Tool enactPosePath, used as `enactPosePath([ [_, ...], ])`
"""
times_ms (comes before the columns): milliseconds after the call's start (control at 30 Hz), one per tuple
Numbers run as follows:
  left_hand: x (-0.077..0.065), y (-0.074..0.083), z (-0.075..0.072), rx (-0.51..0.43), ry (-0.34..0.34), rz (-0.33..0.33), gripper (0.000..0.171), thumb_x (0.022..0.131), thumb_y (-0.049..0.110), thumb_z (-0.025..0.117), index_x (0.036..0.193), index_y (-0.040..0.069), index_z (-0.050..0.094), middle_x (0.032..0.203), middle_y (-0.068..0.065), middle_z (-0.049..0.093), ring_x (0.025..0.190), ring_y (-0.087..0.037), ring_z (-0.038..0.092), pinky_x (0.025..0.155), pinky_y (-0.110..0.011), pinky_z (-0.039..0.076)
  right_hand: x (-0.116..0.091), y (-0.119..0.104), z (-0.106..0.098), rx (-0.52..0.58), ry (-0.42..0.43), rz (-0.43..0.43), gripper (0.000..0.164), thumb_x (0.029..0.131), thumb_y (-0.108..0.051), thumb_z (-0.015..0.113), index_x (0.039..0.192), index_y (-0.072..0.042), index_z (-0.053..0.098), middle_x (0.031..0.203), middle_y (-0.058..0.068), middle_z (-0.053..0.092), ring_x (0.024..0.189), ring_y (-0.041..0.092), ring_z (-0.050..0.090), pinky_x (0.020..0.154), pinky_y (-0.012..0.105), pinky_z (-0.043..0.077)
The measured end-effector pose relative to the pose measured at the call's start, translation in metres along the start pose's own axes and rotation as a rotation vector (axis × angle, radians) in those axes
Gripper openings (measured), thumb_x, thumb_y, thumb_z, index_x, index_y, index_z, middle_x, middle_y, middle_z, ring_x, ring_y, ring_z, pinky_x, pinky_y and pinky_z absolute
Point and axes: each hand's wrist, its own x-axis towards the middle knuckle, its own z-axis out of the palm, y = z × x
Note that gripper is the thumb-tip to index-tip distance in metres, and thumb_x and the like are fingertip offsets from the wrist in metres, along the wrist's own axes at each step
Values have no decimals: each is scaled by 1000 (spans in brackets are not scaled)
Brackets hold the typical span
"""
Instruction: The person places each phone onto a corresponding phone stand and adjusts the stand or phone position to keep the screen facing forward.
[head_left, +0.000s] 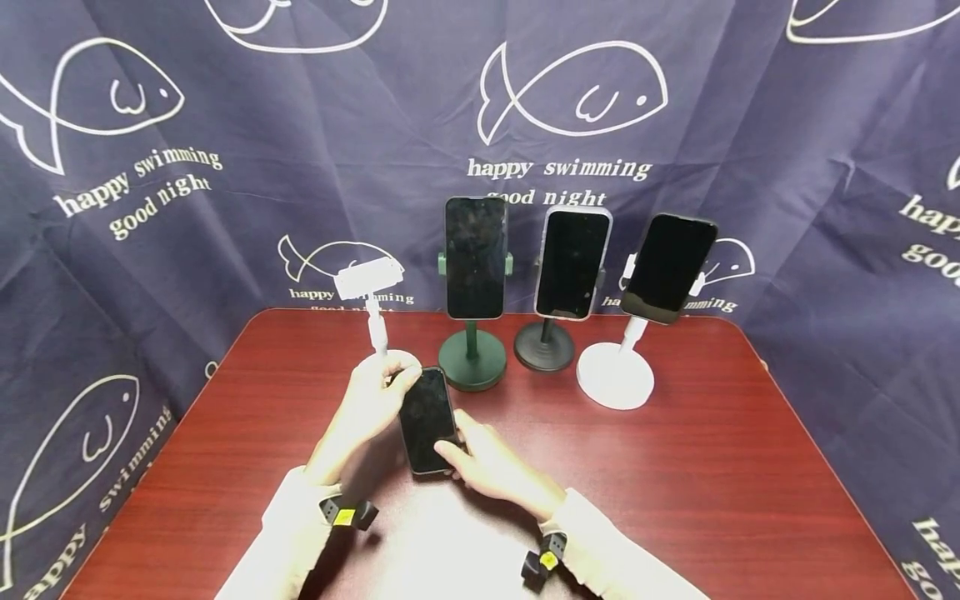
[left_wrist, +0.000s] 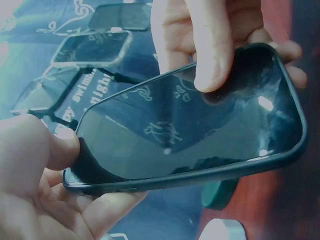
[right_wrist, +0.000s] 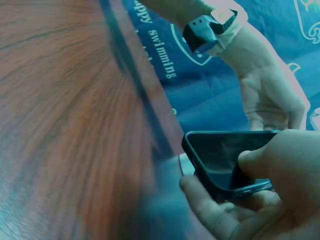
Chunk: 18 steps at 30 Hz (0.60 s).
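Note:
Both hands hold a black smartphone [head_left: 427, 421] above the front middle of the table, its dark screen facing up. My left hand [head_left: 375, 396] grips the phone's far upper end, thumb along the edge. The right hand [head_left: 491, 462] holds the near lower end, with its thumb lying on the screen and its fingers underneath. In the left wrist view the phone [left_wrist: 185, 130] spans the gap between the two hands. Just beyond the left hand stands a white phone stand [head_left: 375, 312] with a bare holder; the hand partly hides its round base.
Three stands hold phones along the back: a green stand [head_left: 472, 362], a black stand [head_left: 544, 346] and a white stand [head_left: 617, 375] on the right. The red-brown wooden table [head_left: 712, 467] ends at a dark blue printed cloth [head_left: 420, 125].

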Motion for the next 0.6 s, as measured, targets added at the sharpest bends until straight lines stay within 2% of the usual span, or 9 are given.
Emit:
enactPosePath([
  [67,-1,3,-2,-44,-6,-5,7,94,14,64,91,17,69,83,0,68,78,-15,59,73,-39,50,1,-3,-3,66,3,-7,17,98,-18,58,114,-13,52,77,12,70,53,20,65,46,27,53],
  [200,-3,13,-5,-92,-17,13,8,97,21,62,99,18,68,89,0,68,79,-13,61,75,-35,51,2,-8,-9,112,25,-26,18,97,-13,60,113,-13,53,77,13,70,50,24,64,48,30,55],
  [333,-6,37,-12,-154,-8,27,12,96,15,61,106,13,66,95,-5,70,79,-15,63,73,-32,52,2,-13,-13,123,48,-56,21,96,-8,59,117,-11,53,84,11,71,51,24,63,50,36,56],
  [433,-9,54,-18,-192,6,32,15,96,11,61,110,9,66,101,-9,69,78,-16,64,71,-30,53,-1,-29,-19,90,75,-101,23,96,-5,59,118,-6,53,88,13,72,48,15,61,50,31,54],
  [600,-13,66,-20,-218,8,-12,17,94,12,64,111,10,64,96,-11,69,73,-18,64,66,-29,53,-8,-61,-29,61,170,-148,19,94,-2,59,112,-2,52,87,17,70,49,0,57,50,23,49],
])
